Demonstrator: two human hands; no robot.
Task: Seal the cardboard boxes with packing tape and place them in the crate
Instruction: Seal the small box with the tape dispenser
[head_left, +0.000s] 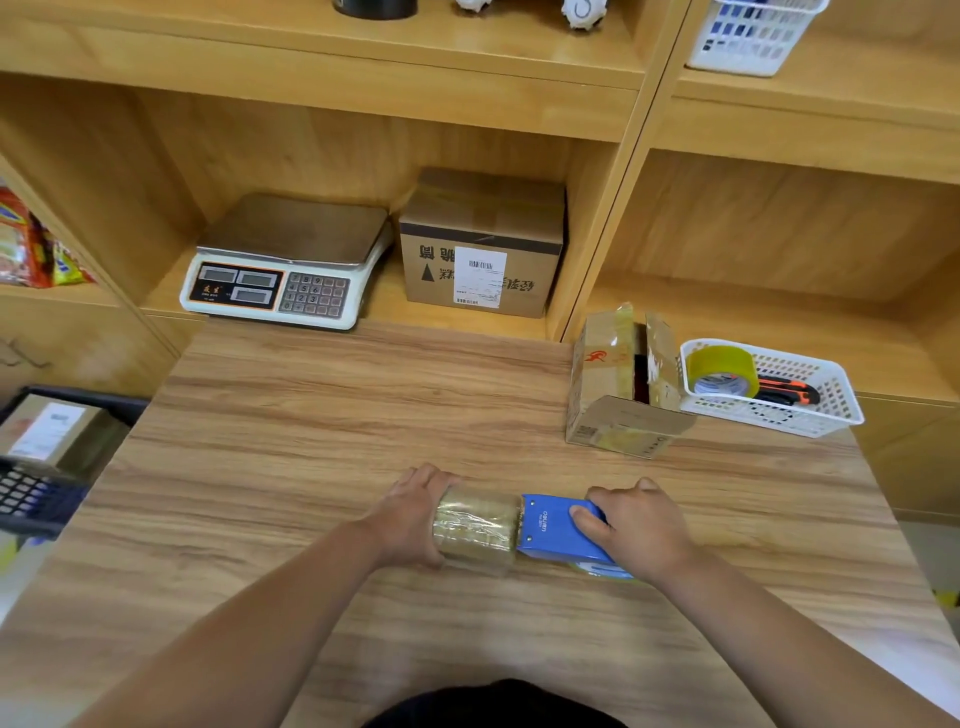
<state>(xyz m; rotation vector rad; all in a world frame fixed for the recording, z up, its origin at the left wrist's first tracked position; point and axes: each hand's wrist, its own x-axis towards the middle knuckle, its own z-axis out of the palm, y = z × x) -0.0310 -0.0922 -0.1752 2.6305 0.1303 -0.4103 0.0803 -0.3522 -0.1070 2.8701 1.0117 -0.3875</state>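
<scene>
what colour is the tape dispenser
Blue. The dispenser under the right hand, clearest in the head view.

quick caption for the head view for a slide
The left hand holds a small tape-covered box on the table while the right hand presses a blue tape dispenser against its end.

The table (311, 441) lies open leftward to the crate (36, 506); a taped box (475, 530) and blue dispenser (550, 530) block the near centre; an open cardboard box (618, 384) and white basket (815, 415) crowd the right rear.
</scene>
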